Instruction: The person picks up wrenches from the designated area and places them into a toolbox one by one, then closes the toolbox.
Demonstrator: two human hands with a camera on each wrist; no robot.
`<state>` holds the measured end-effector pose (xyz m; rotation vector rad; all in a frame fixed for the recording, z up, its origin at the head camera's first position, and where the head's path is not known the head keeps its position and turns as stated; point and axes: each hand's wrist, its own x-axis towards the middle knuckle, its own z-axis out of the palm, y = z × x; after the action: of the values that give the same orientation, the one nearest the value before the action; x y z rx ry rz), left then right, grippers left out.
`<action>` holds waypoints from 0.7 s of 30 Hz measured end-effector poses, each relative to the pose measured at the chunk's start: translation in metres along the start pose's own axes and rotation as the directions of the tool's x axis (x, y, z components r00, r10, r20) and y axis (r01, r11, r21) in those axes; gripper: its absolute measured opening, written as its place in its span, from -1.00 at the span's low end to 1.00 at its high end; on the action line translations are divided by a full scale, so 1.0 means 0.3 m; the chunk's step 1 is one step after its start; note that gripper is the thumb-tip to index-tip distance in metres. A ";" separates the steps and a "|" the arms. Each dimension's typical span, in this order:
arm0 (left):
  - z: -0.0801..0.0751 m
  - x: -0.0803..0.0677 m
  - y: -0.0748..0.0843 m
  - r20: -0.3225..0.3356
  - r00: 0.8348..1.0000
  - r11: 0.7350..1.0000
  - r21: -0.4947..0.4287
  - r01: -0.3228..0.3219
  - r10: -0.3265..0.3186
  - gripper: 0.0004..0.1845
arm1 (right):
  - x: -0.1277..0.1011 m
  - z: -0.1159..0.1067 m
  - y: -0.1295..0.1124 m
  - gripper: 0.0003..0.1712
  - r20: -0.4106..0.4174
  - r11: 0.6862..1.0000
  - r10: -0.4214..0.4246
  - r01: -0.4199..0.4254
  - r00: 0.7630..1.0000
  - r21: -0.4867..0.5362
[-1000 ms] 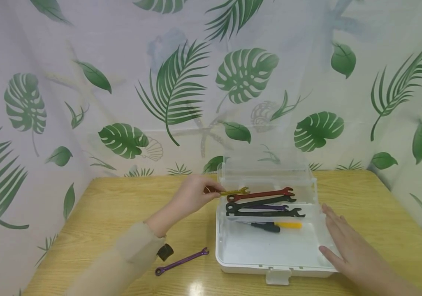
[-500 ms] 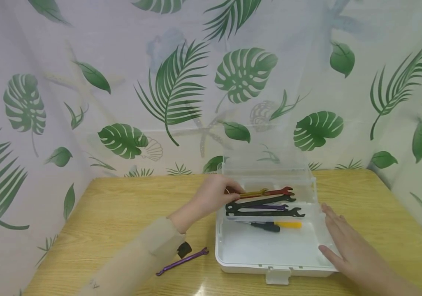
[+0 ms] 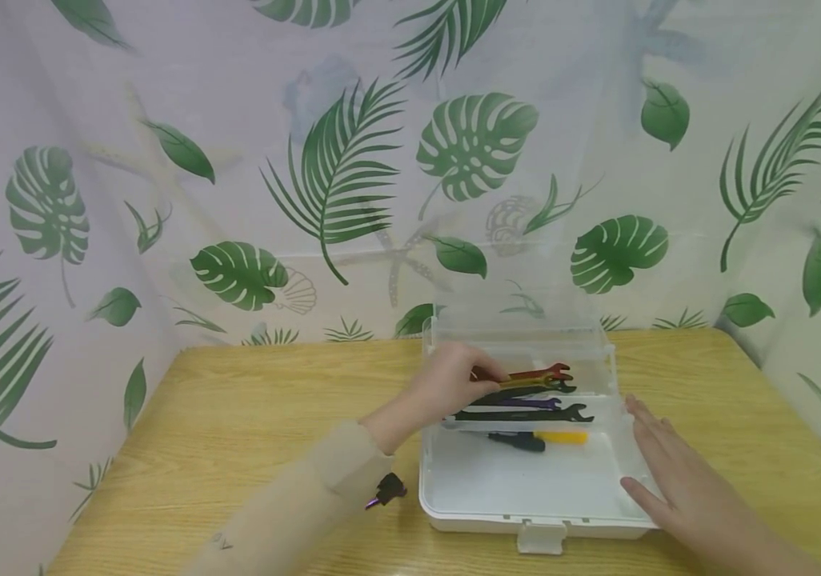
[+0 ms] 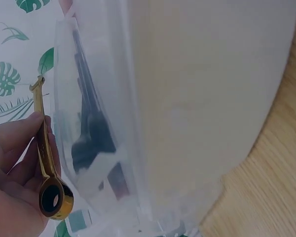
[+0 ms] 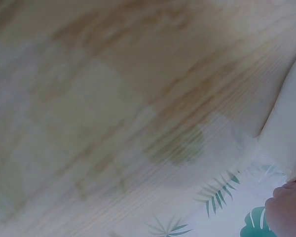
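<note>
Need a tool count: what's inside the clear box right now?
Inside the box: red, black and purple wrenches, a screwdriver. Left hand adds a gold wrench; anything beneath is hidden.

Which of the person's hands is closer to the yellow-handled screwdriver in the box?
Left. The left hand hovers just behind the screwdriver; the right hand rests on the box rim, farther off.

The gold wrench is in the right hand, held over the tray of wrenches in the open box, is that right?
Not quite: the left hand holds the gold wrench, not the right. The head view shows it over the tray of wrenches in the open box, while the right hand lies flat at the box's right edge. The left wrist view shows the grip on the wrench.
</note>
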<state>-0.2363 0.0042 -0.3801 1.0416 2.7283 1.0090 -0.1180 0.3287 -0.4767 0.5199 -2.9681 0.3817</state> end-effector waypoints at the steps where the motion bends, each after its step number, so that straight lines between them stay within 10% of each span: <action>1: 0.006 0.005 0.003 0.004 1.000 1.000 0.001 -0.002 0.002 -0.85 | 0.000 0.000 0.001 0.00 -0.006 1.000 -0.005 0.005 1.000 -0.005; 21: 0.068 0.045 -0.002 0.025 1.000 0.997 -0.083 -0.001 0.003 -0.88 | 0.000 -0.003 -0.007 -0.01 0.045 0.999 0.042 -0.043 0.998 0.033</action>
<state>-0.2415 0.0235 -0.3940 1.0361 2.6415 1.0922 -0.1172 0.3269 -0.4752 0.4754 -3.0245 0.4303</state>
